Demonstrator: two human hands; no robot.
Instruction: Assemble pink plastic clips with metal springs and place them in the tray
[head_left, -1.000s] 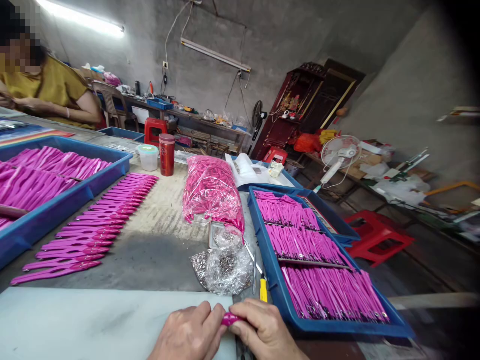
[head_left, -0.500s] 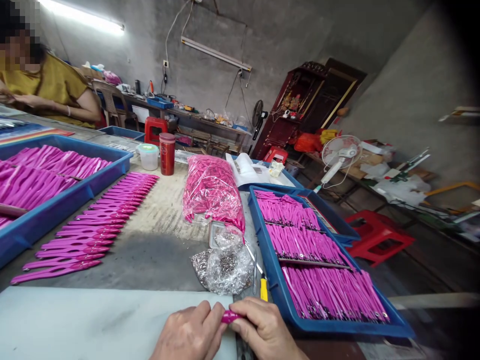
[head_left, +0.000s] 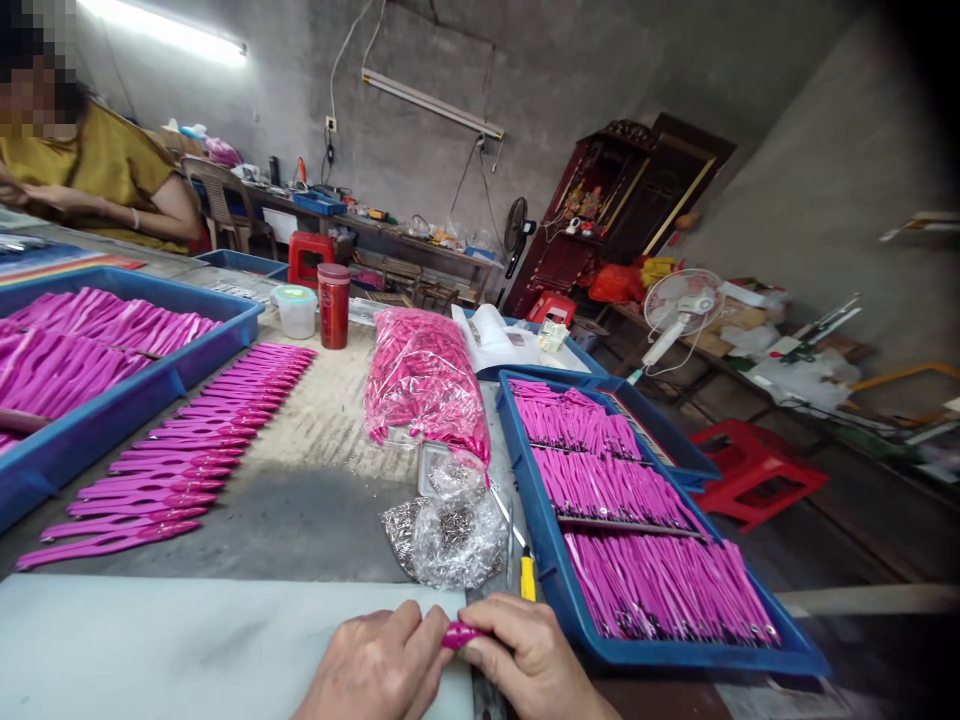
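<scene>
Both hands meet at the right end of a pale board (head_left: 187,640). My left hand (head_left: 382,660) is closed, fingers curled around a small magenta plastic piece (head_left: 459,634). My right hand (head_left: 529,650) pinches the piece's other end between thumb and fingers. Only a short middle stretch of it shows; the grips hide the rest. Beyond the board, a slanting row of slim magenta tweezer-shaped pieces (head_left: 172,485) lies on the table. Close past the hands sits a clear plastic bag of small shiny metal parts (head_left: 457,535), with a yellow-handled screwdriver (head_left: 528,578) beside it.
To the right, a blue tray (head_left: 637,655) holds rows of magenta pieces; another blue tray (head_left: 169,385) stands left. A bag of pink parts (head_left: 427,380), a red tumbler (head_left: 334,308) and a lidded tub (head_left: 295,315) stand farther back. Another person (head_left: 112,170) sits far left.
Almost nothing differs. Both hands keep their grip on the magenta piece in the same place; the view has shifted very slightly.
</scene>
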